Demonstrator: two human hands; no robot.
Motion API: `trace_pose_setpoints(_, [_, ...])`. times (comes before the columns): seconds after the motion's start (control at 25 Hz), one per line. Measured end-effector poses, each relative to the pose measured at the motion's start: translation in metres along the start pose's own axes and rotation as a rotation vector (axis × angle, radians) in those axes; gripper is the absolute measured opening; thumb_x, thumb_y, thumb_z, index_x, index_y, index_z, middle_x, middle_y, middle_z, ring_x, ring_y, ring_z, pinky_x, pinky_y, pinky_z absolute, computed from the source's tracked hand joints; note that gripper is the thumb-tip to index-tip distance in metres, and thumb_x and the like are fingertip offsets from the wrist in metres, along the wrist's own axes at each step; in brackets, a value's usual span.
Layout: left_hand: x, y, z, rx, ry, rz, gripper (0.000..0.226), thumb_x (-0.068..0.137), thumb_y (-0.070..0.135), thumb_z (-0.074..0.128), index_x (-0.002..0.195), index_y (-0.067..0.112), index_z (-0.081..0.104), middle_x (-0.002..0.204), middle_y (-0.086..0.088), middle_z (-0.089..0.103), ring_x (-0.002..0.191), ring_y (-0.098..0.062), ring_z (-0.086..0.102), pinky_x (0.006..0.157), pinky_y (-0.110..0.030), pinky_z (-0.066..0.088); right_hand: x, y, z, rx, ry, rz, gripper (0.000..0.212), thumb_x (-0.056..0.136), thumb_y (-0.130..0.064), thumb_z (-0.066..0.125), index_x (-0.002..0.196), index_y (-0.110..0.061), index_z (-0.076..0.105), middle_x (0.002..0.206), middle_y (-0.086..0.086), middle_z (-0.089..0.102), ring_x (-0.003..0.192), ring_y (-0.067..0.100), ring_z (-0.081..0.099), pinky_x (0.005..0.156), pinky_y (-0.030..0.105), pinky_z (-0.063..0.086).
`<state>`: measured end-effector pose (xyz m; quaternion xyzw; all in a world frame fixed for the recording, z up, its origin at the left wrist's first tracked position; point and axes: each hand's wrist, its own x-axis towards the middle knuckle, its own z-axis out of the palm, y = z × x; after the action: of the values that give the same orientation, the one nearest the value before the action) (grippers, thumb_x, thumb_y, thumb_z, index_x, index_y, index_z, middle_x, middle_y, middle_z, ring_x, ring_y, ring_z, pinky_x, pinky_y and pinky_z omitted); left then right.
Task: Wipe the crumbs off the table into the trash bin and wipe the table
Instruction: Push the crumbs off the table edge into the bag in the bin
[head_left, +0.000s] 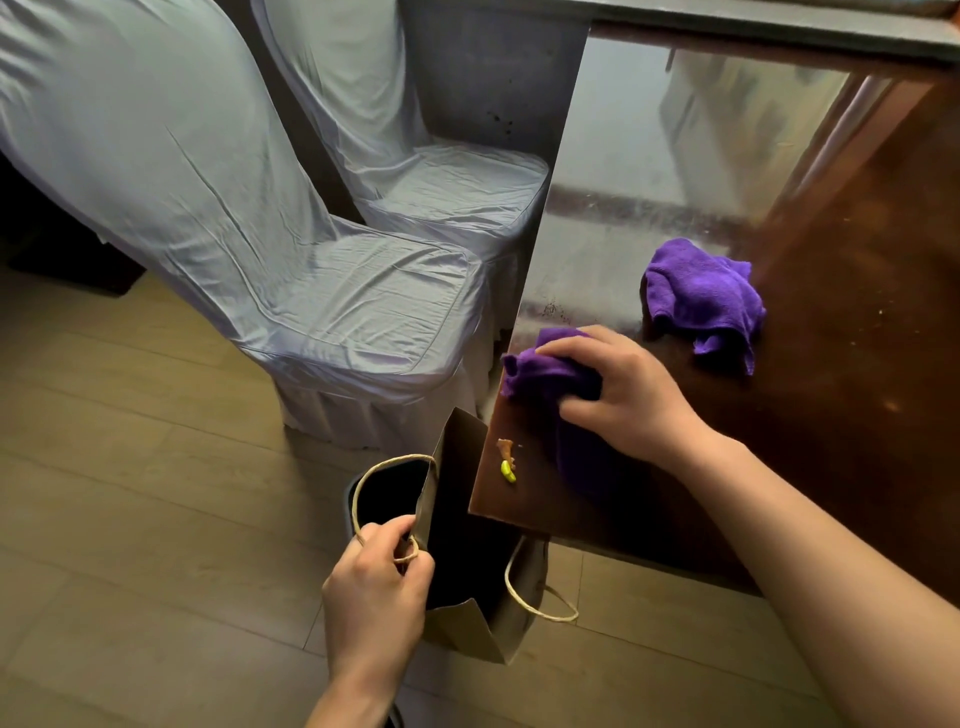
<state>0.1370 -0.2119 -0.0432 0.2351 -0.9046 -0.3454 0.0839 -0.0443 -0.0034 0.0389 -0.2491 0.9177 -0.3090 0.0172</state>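
While the left hand (376, 577) pinches the paper bag's (457, 525) twine handle just under the bench (831, 415) edge, the right hand (618, 395), fingers pressing a purple cloth (540, 374), sits just inboard of the crumbs (507, 462), with the bag mouth directly beyond them.

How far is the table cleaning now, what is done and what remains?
Done: most crumbs are gathered near the table edge. In hand: right hand presses a purple cloth; left hand holds the paper bag open below. Left: crumbs not yet swept in, then the final wipe.
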Motion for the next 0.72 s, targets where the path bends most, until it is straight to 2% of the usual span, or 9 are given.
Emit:
trace_pose_setpoints(0.08, [0.001, 0.001, 0.000, -0.020, 0.001, 0.004, 0.030, 0.076, 0.013, 0.067, 0.104, 0.021, 0.070, 0.075, 0.008, 0.060, 0.071, -0.013, 0.056, 0.059, -0.028, 0.043, -0.004, 0.001, 0.007, -0.101, -0.116, -0.024, 0.054, 0.073, -0.023, 0.077, 0.125, -0.032, 0.065, 0.132, -0.002, 0.060, 0.114, 0.029, 0.056, 0.102, 0.042, 0.043])
trace_pose_setpoints(0.16, [0.001, 0.000, 0.000, -0.032, 0.001, 0.008, 0.029, 0.076, 0.013, 0.067, 0.104, 0.021, 0.070, 0.076, 0.008, 0.060, 0.072, -0.015, 0.056, 0.060, -0.031, 0.045, -0.010, 0.009, 0.004, -0.147, -0.140, 0.023, 0.058, 0.075, -0.049, 0.076, 0.130, -0.045, 0.058, 0.146, -0.006, 0.050, 0.126, 0.029, 0.046, 0.109, 0.043, 0.035])
trace_pose_setpoints(0.24, [0.001, 0.000, 0.000, -0.032, -0.003, 0.013, 0.028, 0.077, 0.013, 0.066, 0.103, 0.021, 0.070, 0.077, 0.008, 0.060, 0.072, -0.015, 0.057, 0.059, -0.032, 0.045, -0.015, 0.013, 0.000, -0.152, -0.075, 0.090, 0.065, 0.075, -0.076, 0.058, 0.135, -0.053, 0.048, 0.159, -0.009, 0.030, 0.140, 0.025, 0.028, 0.114, 0.045, 0.025])
trace_pose_setpoints(0.28, [0.001, 0.000, 0.000, -0.036, -0.005, 0.013, 0.028, 0.077, 0.013, 0.066, 0.104, 0.021, 0.070, 0.078, 0.008, 0.061, 0.072, -0.015, 0.057, 0.059, -0.032, 0.046, -0.016, 0.012, 0.001, -0.152, -0.021, 0.078, 0.064, 0.078, -0.079, 0.050, 0.137, -0.054, 0.046, 0.162, -0.010, 0.024, 0.143, 0.023, 0.023, 0.113, 0.044, 0.023])
trace_pose_setpoints(0.36, [0.002, 0.001, 0.001, -0.049, -0.006, 0.012, 0.028, 0.077, 0.013, 0.066, 0.104, 0.021, 0.070, 0.078, 0.008, 0.061, 0.073, -0.014, 0.057, 0.059, -0.032, 0.047, -0.016, 0.008, 0.009, -0.201, 0.034, -0.038, 0.056, 0.088, -0.069, 0.045, 0.140, -0.048, 0.048, 0.163, -0.008, 0.026, 0.144, 0.023, 0.026, 0.114, 0.042, 0.025])
trace_pose_setpoints(0.44, [0.004, 0.003, 0.001, -0.055, 0.001, 0.014, 0.028, 0.077, 0.012, 0.066, 0.103, 0.021, 0.070, 0.078, 0.008, 0.061, 0.073, -0.013, 0.056, 0.060, -0.032, 0.046, -0.014, 0.009, 0.014, -0.272, -0.027, -0.113, 0.056, 0.092, -0.059, 0.050, 0.144, -0.039, 0.047, 0.159, -0.004, 0.036, 0.140, 0.025, 0.036, 0.115, 0.040, 0.032])
trace_pose_setpoints(0.56, [0.006, 0.005, 0.000, -0.067, 0.012, 0.021, 0.027, 0.076, 0.011, 0.067, 0.102, 0.021, 0.070, 0.077, 0.007, 0.061, 0.072, -0.014, 0.056, 0.060, -0.033, 0.046, -0.012, 0.013, 0.015, -0.217, -0.038, -0.049, 0.058, 0.089, -0.041, 0.067, 0.144, -0.028, 0.050, 0.150, 0.000, 0.049, 0.128, 0.029, 0.048, 0.112, 0.037, 0.036])
trace_pose_setpoints(0.72, [0.004, 0.003, 0.000, -0.088, 0.030, 0.008, 0.025, 0.077, 0.012, 0.067, 0.100, 0.021, 0.071, 0.075, 0.008, 0.060, 0.070, -0.010, 0.056, 0.056, -0.028, 0.044, -0.011, 0.001, 0.020, -0.282, -0.013, -0.127, 0.045, 0.087, -0.022, 0.072, 0.131, -0.020, 0.064, 0.136, 0.008, 0.062, 0.107, 0.036, 0.055, 0.098, 0.040, 0.044])
